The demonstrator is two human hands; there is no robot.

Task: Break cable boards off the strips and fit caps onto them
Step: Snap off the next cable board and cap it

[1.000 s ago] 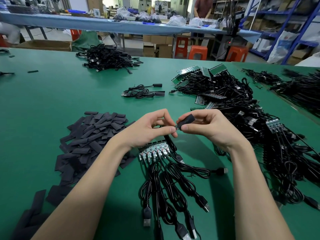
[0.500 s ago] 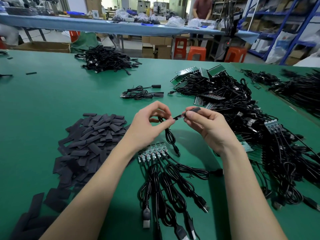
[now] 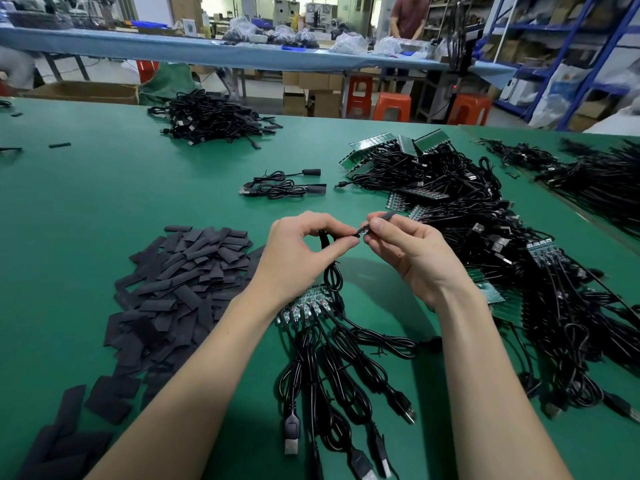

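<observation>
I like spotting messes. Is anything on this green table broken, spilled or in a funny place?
Nothing looks broken or spilled. The black caps lie in a loose heap and the cables in a tangle, like sorted work piles. One stray black piece lies alone far left. The left hand and right hand hold a cable board and cap together.

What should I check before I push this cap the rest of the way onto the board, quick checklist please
1. Left hand pinches the cable next to the board: ok.
2. Right hand holds the cap between its fingers: ok.
3. Cap mouth meets the board end: ok; how far it is seated, cannot tell.
4. Board square to the cap: cannot tell, too small.
5. Cable hangs free down to the strip: ok.
6. Spare caps pile lies beside the left arm: ok.
</observation>
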